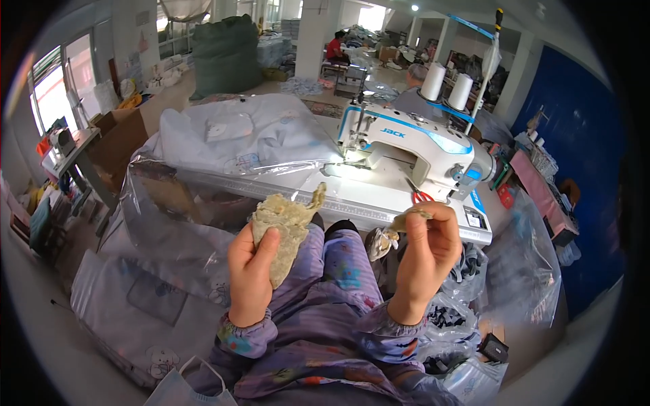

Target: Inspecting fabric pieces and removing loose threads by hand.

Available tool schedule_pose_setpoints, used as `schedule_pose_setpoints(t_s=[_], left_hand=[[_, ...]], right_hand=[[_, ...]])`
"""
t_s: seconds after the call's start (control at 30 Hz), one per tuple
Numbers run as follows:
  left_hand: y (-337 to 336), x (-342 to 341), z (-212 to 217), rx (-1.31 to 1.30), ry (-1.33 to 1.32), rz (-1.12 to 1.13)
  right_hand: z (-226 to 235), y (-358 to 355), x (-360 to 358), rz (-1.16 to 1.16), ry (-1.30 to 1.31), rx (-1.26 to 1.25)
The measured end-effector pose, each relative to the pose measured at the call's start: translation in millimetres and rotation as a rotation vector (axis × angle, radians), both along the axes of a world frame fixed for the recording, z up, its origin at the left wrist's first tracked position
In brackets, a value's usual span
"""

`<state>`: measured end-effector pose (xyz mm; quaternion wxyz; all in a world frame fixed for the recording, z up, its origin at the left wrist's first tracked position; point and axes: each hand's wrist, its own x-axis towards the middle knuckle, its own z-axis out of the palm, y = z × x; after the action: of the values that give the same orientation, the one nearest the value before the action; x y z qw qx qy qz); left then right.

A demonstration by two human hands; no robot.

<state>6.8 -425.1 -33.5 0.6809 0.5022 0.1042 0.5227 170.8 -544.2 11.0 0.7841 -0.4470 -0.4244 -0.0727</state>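
Note:
My left hand (250,274) is closed on a ragged, greenish-tan piece of flatbread (288,223), the thumb pressed flat on its face. A thin torn strip sticks up from its right upper corner. To the right, my right hand (428,254) pinches a small piece of flatbread (408,218) of the same colour between thumb and fingers. The two pieces are apart. Both hands are raised over my lap, before the front edge of a sewing table (345,208). Beside the right wrist shows a small crumpled whitish thing (381,243) that I cannot make out.
A white and blue sewing machine (406,139) stands on the table, its lamp lit. Red-handled scissors (421,196) lie by it. Pale printed fabric (237,132) covers the table's left side. Clear plastic bags (467,271) sit at the right. Other people are farther back.

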Motion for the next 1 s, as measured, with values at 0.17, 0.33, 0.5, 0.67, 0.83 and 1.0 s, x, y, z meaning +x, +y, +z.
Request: schedule_pose_setpoints(t_s=[0.17, 0.33, 0.5, 0.67, 0.83, 1.0], left_hand=[[-0.5, -2.5, -0.8, 0.020, 0.009, 0.023], [0.3, -0.4, -3.2, 0.008, -0.007, -0.005], [0.6, 2.4, -3.5, 0.005, -0.016, 0.003], [0.0, 1.3, -4.3, 0.033, -0.013, -0.002], [-2.4, -0.3, -2.5, 0.028, -0.013, -0.006], [-1.0, -0.5, -4.0, 0.019, -0.011, -0.006]], right_hand=[[3.2, -6.0, -4.5, 0.229, 0.025, 0.063], [5.8, -13.6, -8.5, 0.243, 0.008, 0.056], [5.5, -13.9, -9.9, 0.309, 0.055, 0.077], [5.7, -12.8, -7.7, 0.293, 0.000, 0.069], [7.3, -14.4, -11.5, 0.312, -0.011, 0.067], [7.8, -15.1, -13.9, 0.342, 0.060, 0.042]])
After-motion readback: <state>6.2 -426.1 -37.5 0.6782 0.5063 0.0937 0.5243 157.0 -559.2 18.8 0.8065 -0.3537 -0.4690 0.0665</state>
